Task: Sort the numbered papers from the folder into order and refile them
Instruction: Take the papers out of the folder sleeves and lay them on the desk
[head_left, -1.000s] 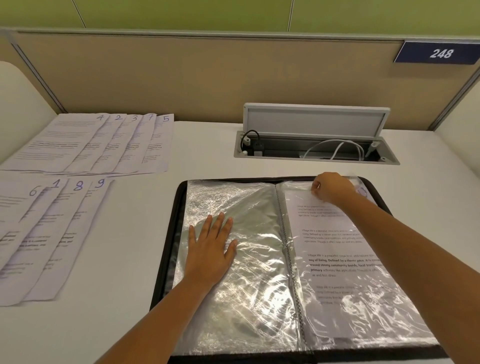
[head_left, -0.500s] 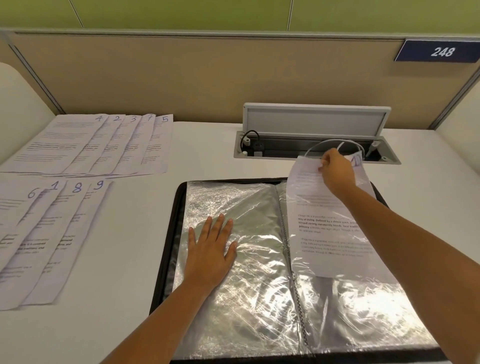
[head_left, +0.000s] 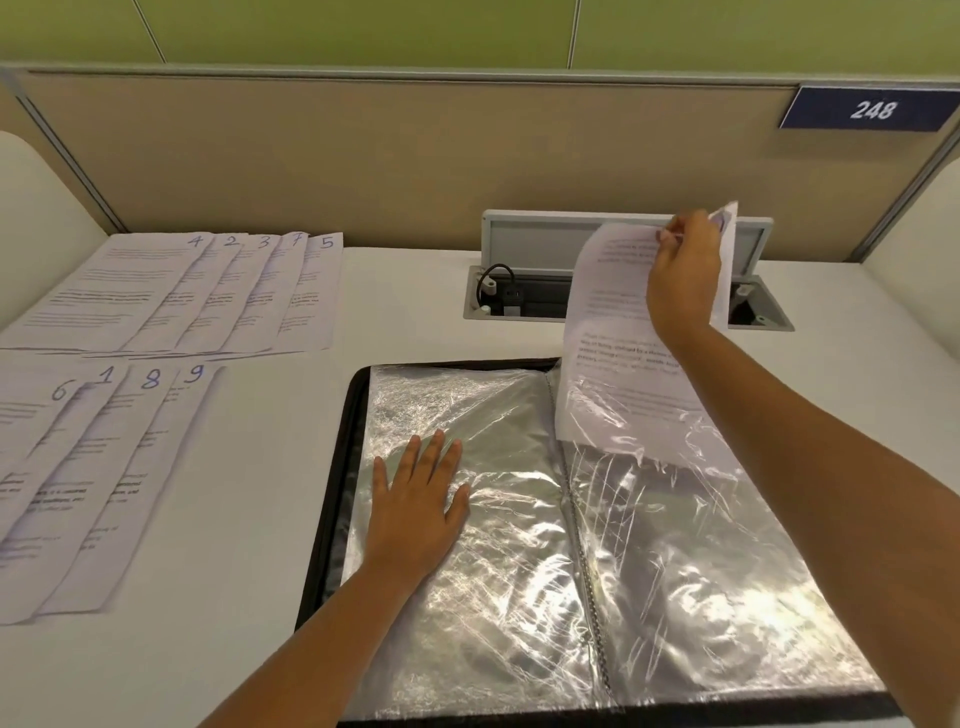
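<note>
The right hand (head_left: 683, 275) pinched the top edge of a sheet (head_left: 623, 364) and held it above the far right of the open folder (head_left: 519, 519), the sheet's lower end apparently just inside the mouth of the right sleeve (head_left: 701, 571). The left hand (head_left: 418, 512) lay spread and flat on the left sleeve (head_left: 493, 415), pinning the folder to the worktop (head_left: 234, 649).

The sheet looked light and limp, already curling at its top; a grip on the top edge suited it, though it would likely crease if squeezed. The sleeves looked thin, crinkled and slick, apt to cling or snag a corner.

Two fanned rows of papers (head_left: 171, 296) filled the left worktop. Behind the sheet, an open cable box (head_left: 519, 291) might catch it. Bare worktop lay between papers and folder, and to the right.
</note>
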